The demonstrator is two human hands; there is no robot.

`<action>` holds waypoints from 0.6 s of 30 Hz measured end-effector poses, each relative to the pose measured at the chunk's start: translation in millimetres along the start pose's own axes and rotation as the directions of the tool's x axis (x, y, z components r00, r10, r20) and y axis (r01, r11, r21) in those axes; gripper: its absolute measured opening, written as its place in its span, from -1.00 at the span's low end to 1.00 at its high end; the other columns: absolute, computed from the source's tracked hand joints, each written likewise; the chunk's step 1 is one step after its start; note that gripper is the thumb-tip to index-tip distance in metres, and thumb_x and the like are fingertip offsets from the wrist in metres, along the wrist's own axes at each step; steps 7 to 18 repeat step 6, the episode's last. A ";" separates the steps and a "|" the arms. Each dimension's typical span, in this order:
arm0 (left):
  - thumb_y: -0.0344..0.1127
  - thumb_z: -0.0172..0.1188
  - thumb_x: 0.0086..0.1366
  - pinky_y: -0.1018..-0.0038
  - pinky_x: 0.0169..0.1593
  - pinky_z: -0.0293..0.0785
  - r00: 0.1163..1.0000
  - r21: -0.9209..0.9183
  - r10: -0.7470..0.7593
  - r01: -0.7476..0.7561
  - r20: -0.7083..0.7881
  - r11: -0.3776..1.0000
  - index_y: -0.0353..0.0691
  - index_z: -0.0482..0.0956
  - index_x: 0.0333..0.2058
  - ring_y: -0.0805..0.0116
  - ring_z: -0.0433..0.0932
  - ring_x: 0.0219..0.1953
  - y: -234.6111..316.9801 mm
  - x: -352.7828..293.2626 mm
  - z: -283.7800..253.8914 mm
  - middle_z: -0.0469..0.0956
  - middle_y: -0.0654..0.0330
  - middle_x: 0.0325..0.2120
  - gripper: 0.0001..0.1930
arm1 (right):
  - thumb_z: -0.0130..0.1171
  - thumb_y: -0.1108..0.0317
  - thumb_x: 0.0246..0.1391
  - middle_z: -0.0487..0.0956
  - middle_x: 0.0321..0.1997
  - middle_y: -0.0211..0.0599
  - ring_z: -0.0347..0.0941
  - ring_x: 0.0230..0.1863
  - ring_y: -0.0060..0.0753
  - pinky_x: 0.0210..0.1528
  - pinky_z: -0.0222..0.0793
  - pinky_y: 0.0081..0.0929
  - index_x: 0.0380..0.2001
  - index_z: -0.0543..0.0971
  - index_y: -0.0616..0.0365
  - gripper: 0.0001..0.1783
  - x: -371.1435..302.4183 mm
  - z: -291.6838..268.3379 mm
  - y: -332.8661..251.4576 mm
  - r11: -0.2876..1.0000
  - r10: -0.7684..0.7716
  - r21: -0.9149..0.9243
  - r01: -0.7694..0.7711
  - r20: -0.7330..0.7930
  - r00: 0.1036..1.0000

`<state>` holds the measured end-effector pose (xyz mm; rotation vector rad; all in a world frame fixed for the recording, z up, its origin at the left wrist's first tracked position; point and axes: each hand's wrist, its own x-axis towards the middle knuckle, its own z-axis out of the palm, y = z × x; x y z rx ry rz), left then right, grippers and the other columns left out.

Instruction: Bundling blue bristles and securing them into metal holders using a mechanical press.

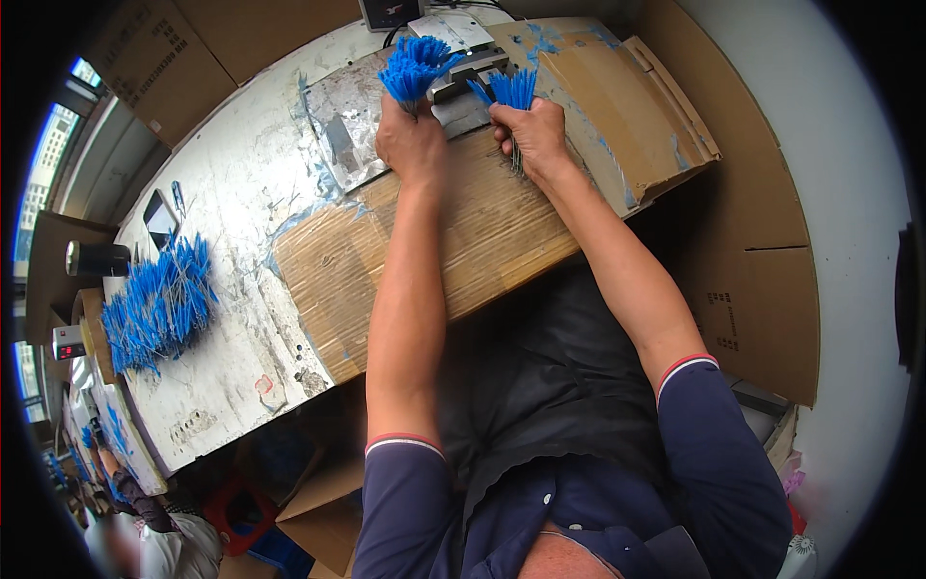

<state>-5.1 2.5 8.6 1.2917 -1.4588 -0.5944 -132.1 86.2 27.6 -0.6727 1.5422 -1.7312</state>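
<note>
Near the table's far side, my left hand [410, 147] is closed around a thick bundle of thin blue-topped wires [415, 68]. Their blue ends fan out above the fist. To its right, my right hand [542, 137] grips a smaller bundle of similar blue-topped wires [515, 89]. Thin grey ends of this bundle hang below the fingers, over the cardboard. Between and just beyond the hands stands a small dark metal fixture [471, 75] on a metal plate [352, 130], partly hidden by the two bundles.
A large pile of blue-topped wires [162, 304] lies at the table's left, near a phone [160, 218] and a dark cylindrical container [96, 259]. Flattened cardboard [338, 280] covers the near edge, with another cardboard piece [617, 106] at right. A person [164, 550] is at lower left.
</note>
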 end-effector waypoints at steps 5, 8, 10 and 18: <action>-0.26 0.36 0.21 0.20 -0.16 0.51 0.999 -0.049 0.034 -0.035 -0.004 0.998 -0.07 0.62 -0.19 0.04 0.69 -0.27 0.8 -0.9 -2.5 0.71 0.08 -0.36 -0.80 | 0.37 0.44 -0.02 0.55 -0.58 -0.41 0.44 -0.67 -0.61 -0.73 0.24 -0.66 -0.47 0.55 0.20 -0.84 2.5 1.5 1.7 0.994 -0.010 -0.110 0.011 0.005 1.000; -0.27 0.36 0.21 0.21 -0.16 0.51 0.999 -0.050 0.029 -0.030 -0.019 0.998 -0.08 0.62 -0.19 0.06 0.69 -0.26 4.8 -1.8 -4.1 0.71 0.08 -0.36 -0.79 | 0.38 0.43 -0.03 0.56 -0.58 -0.41 0.43 -0.68 -0.61 -0.75 0.22 -0.67 -0.48 0.55 0.19 -0.84 0.6 2.6 1.0 0.991 -0.020 -0.135 0.017 -0.020 1.000; -0.27 0.36 0.21 0.21 -0.16 0.51 0.999 -0.050 0.029 -0.030 -0.019 0.998 -0.08 0.62 -0.19 0.06 0.69 -0.26 4.8 -1.8 -4.1 0.71 0.08 -0.36 -0.79 | 0.38 0.43 -0.03 0.56 -0.58 -0.41 0.43 -0.68 -0.61 -0.75 0.22 -0.67 -0.48 0.55 0.19 -0.84 0.6 2.6 1.0 0.991 -0.020 -0.135 0.017 -0.020 1.000; -0.27 0.36 0.21 0.21 -0.16 0.51 0.999 -0.050 0.029 -0.030 -0.019 0.998 -0.08 0.62 -0.19 0.06 0.69 -0.26 4.8 -1.8 -4.1 0.71 0.08 -0.36 -0.79 | 0.38 0.43 -0.03 0.56 -0.58 -0.41 0.43 -0.68 -0.61 -0.75 0.22 -0.67 -0.48 0.55 0.19 -0.84 0.6 2.6 1.0 0.991 -0.020 -0.135 0.017 -0.020 1.000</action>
